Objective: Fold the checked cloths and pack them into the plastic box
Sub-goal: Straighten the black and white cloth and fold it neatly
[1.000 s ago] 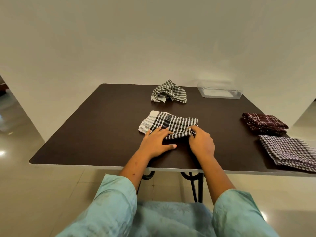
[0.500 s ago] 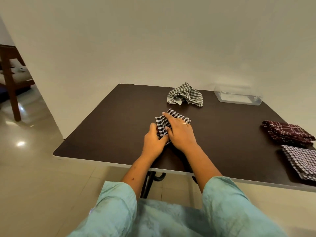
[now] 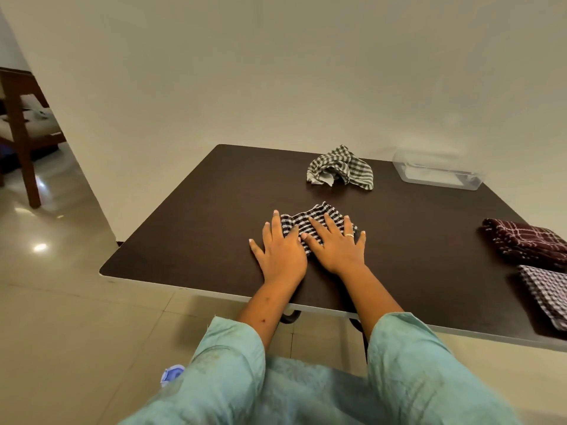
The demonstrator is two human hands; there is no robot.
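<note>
Two-handed press: laid left hand (image 3: pixel 280 251) and right hand (image 3: pixel 336 248) flat, fingers spread, gripping nothing, over the black-and-white cloth (image 3: pixel 319 217) near the table's (image 3: pixel 199 240) front edge, probably to set the crease. Looked like a small, thick, slightly rumpled square. Spotted folded maroon cloth (image 3: pixel 527 243) and lilac cloth (image 3: pixel 549 289) waiting at the right edge, crumpled green cloth (image 3: pixel 340 168) toward the far edge, plastic box (image 3: pixel 435 174) at the far right corner.

no readable text, labels or signs
</note>
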